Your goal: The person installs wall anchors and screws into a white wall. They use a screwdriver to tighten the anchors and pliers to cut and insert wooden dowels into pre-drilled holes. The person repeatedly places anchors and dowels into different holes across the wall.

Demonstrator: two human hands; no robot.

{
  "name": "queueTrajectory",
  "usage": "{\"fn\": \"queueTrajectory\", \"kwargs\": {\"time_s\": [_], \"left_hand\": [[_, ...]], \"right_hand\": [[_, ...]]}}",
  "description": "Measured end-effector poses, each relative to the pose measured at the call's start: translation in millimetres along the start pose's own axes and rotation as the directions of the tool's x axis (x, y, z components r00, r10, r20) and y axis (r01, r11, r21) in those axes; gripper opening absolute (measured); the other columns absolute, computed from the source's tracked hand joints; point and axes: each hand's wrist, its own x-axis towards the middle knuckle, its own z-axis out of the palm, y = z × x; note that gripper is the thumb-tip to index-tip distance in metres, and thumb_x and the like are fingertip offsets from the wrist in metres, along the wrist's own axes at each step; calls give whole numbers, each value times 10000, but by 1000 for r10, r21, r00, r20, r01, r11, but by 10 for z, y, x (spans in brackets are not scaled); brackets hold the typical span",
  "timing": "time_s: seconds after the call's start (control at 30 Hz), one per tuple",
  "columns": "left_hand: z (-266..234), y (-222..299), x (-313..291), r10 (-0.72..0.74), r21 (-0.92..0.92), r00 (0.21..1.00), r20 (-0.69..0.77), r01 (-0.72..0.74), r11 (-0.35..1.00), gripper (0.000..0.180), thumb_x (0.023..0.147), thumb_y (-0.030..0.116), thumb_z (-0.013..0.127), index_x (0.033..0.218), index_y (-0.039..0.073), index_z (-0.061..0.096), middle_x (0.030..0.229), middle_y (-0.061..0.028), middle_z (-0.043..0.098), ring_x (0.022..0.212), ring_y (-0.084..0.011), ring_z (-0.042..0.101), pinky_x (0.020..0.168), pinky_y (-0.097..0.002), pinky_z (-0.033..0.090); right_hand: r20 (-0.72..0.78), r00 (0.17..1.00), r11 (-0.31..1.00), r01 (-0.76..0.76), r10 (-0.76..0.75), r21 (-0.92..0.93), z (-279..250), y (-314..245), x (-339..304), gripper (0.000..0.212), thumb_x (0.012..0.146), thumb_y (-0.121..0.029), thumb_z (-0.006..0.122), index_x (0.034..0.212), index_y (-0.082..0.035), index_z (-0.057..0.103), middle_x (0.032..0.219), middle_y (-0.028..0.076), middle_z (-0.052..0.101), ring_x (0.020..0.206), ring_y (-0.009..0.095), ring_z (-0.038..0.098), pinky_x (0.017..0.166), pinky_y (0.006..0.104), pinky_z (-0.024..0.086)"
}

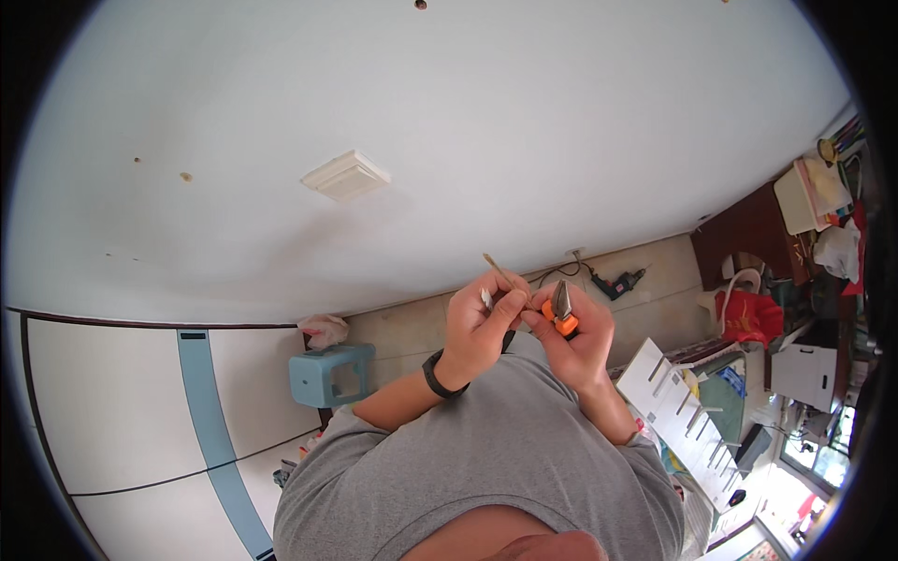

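My left hand (pixel 477 327), with a dark band on its wrist, is closed in a pinch around a thin, light-brown stick (pixel 499 268) that points up and away toward the wall. A small whitish bit (pixel 486 298) shows between its fingers; I cannot make out what it is. In my right hand (pixel 582 344) sits a pair of pliers (pixel 561 305) with metal jaws and orange-and-black grips, the jaws pointing up. The right thumb and fingertips meet the left fingers near the stick's lower end, which the fingers hide.
Ahead rises a pale wall (pixel 524 131) with a white switch plate (pixel 346 176) and several small holes. A drill (pixel 619 282) with a cord lies on the tiled floor. At left are a blue stool (pixel 329 376) and a white cabinet (pixel 112 393); at right, a white slotted board (pixel 683 425) and a red bag (pixel 751 318).
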Motion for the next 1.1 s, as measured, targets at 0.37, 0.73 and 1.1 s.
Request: {"fn": "queueTrajectory", "kwargs": {"time_s": [0.37,0.73,1.1], "left_hand": [[15,-37,-23,-86,-54,996,-21,85,995,184,1075,161,634,989,-1,649,799,19,602,657,-37,440,562,-226,346],[-127,110,55,-370,-287,909,195,413,864,186,1059,175,640,1015,-1,682,836,-31,655,637,-83,500,528,-233,310],[-239,242,125,-223,-138,937,269,266,954,108,1022,74,610,1085,-10,631,883,-54,699,693,-97,581,565,-233,381]], "right_hand": [[106,994,999,-12,17,-48,-69,35,13,118,862,0,794,945,-8,709,807,83,677,691,186,613,646,306,493],[79,993,986,-97,87,137,-206,51,50,139,882,-12,827,918,-2,693,802,-1,665,702,74,548,624,259,450],[1,979,979,-204,204,9,-112,-13,82,214,818,-8,877,899,-28,679,747,-30,612,708,49,539,631,235,458]]}}
